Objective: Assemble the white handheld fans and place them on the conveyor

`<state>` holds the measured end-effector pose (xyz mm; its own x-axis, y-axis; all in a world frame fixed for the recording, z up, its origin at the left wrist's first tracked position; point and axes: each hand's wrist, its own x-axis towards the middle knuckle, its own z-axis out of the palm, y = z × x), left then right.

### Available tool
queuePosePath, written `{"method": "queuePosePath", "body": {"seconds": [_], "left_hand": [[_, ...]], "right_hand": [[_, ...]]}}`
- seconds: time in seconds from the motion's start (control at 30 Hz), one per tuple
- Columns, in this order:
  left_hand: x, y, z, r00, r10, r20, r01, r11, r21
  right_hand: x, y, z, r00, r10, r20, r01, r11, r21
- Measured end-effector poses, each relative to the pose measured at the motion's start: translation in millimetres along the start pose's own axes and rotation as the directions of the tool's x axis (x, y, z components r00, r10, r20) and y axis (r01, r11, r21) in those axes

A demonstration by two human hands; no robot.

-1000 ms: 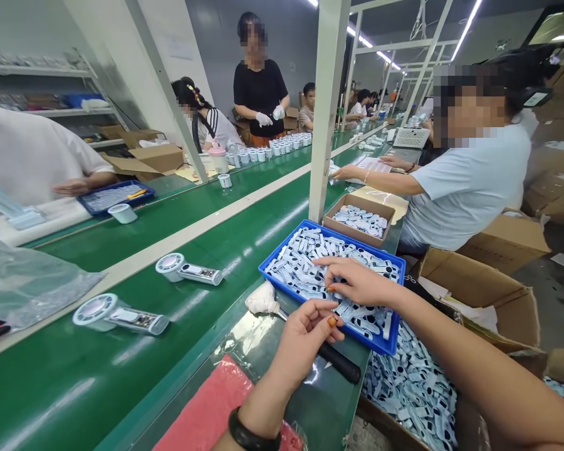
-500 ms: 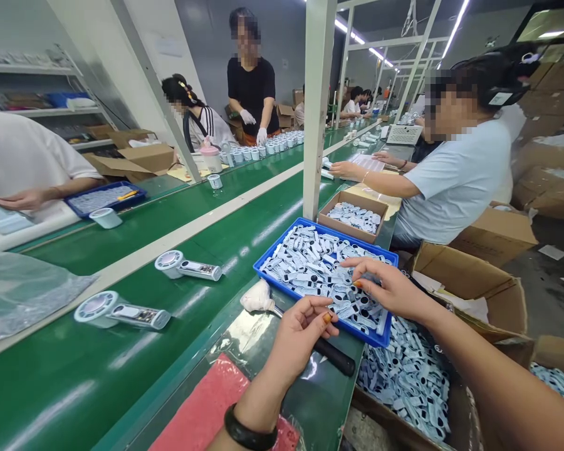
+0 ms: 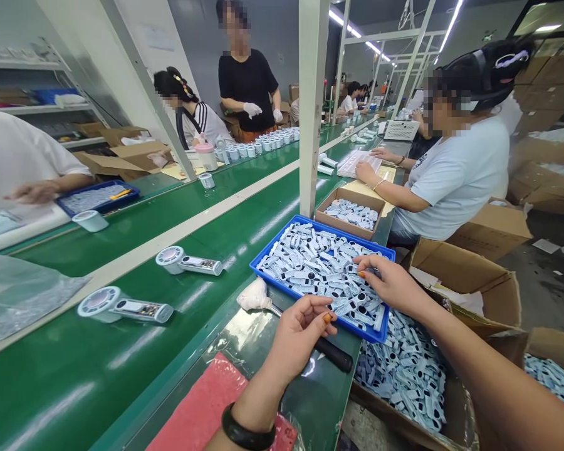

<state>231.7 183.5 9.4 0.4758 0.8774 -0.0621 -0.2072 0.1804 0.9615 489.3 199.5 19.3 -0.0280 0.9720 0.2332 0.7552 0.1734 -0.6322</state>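
My right hand (image 3: 390,283) is over the near right part of a blue tray (image 3: 282,283), thumb and fingers apart, fingertips at the pieces. Heaped in the tray are small light-blue plastic handle covers (image 3: 305,247) with black ovals. My left hand (image 3: 301,335) hovers by the tray's near edge, fingers curled in and thumb against them; I see nothing in it. Beneath it lies a black-handled tool (image 3: 336,356) with a metal shaft and a head wrapped in white (image 3: 255,294). Two handheld fans (image 3: 98,305) with open handles showing circuit boards lie on the green belt.
A red sheet (image 3: 200,407) lies at the bench front. Beyond the tray stands a carton (image 3: 350,210) of similar pieces, beside a white post (image 3: 310,113). More covers fill a box (image 3: 402,369) below. Co-workers sit along both sides; one in black (image 3: 247,81) stands behind cups.
My right hand has shifted slightly over the tray, while my left keeps its pose. The view has moved a little. The nearest co-worker's hands on the right have moved back to a white tray.
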Motion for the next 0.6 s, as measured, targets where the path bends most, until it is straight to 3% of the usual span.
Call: {"method": "queuePosePath", "body": {"seconds": [0.27,0.6], "left_hand": [[0.8,-1.8,-0.8,1.000,-0.007,0.011,0.007,1.000,0.031],[-0.3,-2.4,-0.3,1.000,-0.012,0.021,0.011,0.999,0.046]], "right_hand": [[-1.9,-18.5,-0.4,0.980,-0.063,0.188,0.049,0.996,0.077],[2.8,-19.2,3.6,0.993,-0.058,0.101,0.051,0.996,0.071]]}}
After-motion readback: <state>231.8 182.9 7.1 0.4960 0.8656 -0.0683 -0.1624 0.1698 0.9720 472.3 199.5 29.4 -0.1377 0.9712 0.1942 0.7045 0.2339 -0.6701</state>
